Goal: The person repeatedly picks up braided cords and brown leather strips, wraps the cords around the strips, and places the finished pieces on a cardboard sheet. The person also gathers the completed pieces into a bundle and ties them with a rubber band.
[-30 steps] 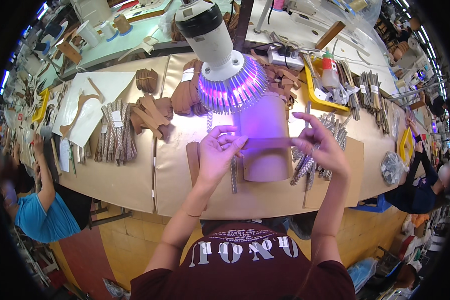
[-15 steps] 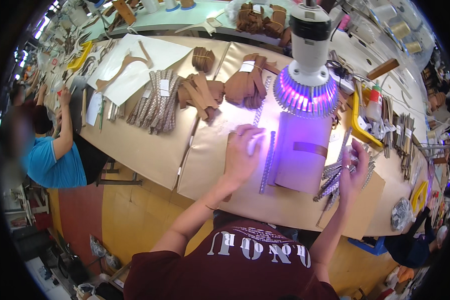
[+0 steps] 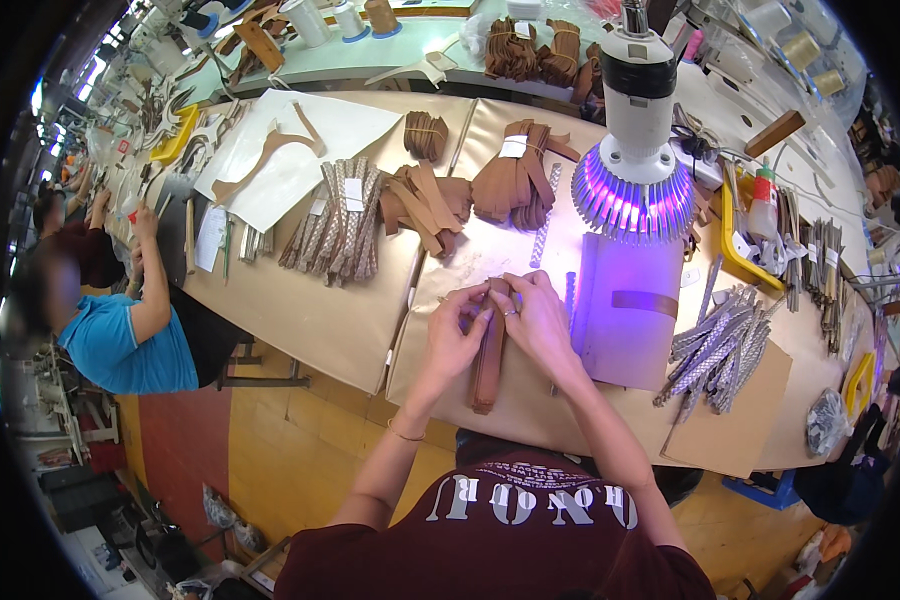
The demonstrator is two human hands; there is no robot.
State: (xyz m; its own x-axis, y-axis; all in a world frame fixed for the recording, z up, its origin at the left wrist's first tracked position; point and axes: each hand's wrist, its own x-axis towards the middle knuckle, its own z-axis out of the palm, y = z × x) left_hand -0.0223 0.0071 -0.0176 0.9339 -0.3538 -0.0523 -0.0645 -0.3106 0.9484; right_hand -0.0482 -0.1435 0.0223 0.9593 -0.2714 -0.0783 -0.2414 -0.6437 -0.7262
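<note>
My left hand point(image 3: 456, 330) and my right hand point(image 3: 542, 322) meet at the far end of some brown leather strips point(image 3: 486, 372), which lie lengthwise in front of me. The fingers of both hands are pinched around that end; the fingertips partly hide it. To the right of my right hand stands a broad tan board point(image 3: 625, 340) with a single brown strip point(image 3: 644, 301) across it, lit purple by a lamp point(image 3: 634, 190). Thin silver braided strips point(image 3: 545, 215) lie beyond my hands and along the board's left edge. A loose pile of silver braided strips point(image 3: 720, 345) lies farther right.
Bundled brown strips point(image 3: 511, 180) and a bundle of patterned strips point(image 3: 335, 225) lie beyond my hands. A white sheet point(image 3: 355, 125) carries curved brown pieces. A yellow tray point(image 3: 735, 250) holds a bottle point(image 3: 757, 205). A person in blue point(image 3: 130, 340) works at the left.
My right hand has left the silver braided pile and come left to join my left hand. Both now pinch the end of the brown strips. The view has shifted slightly.
</note>
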